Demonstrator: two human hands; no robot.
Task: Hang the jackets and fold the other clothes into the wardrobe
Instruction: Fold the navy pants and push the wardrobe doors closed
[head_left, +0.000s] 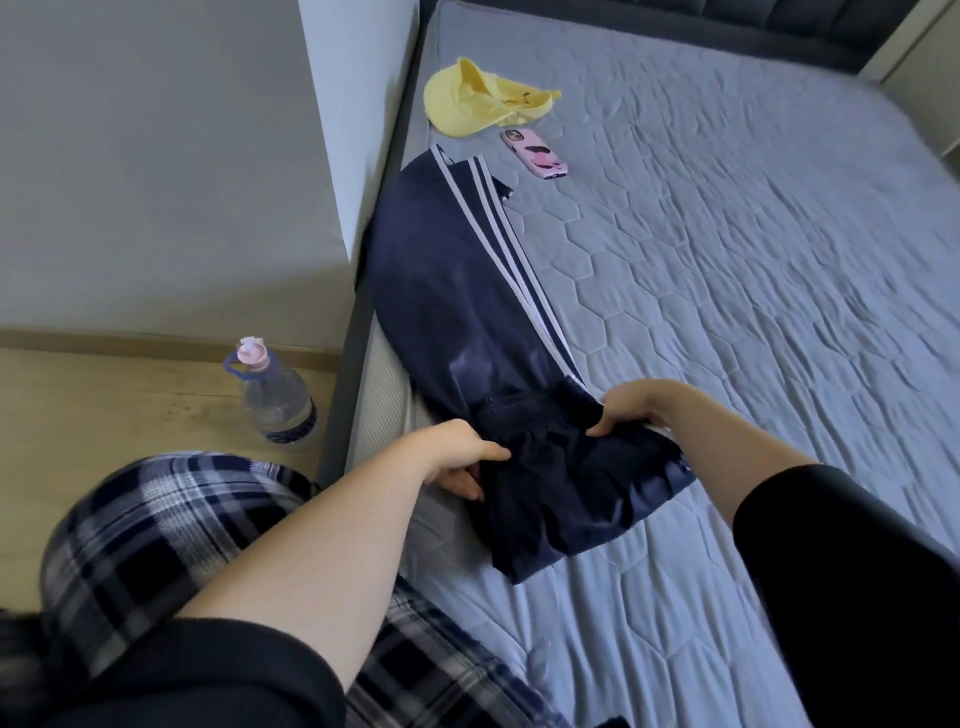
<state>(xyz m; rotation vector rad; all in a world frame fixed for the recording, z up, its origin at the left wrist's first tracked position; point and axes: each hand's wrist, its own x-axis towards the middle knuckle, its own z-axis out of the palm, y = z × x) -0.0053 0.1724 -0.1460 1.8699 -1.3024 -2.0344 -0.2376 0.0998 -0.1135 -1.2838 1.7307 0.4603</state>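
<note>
Trousers (467, 291); navy, shiny, white side stripes

Glossy, smooth navy synthetic cloth on the track pants (457, 291); matt quilted fabric on the mattress (727, 260); clear plastic water bottle (278, 400); matt wood-look floor (130, 395).

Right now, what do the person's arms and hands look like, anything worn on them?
Both hands are bare: the left hand and right hand show no gloves, and no rings or watch that I can make out. The forearms are uncovered. Black sleeves are pushed up toward the elbows on both arms.
</note>
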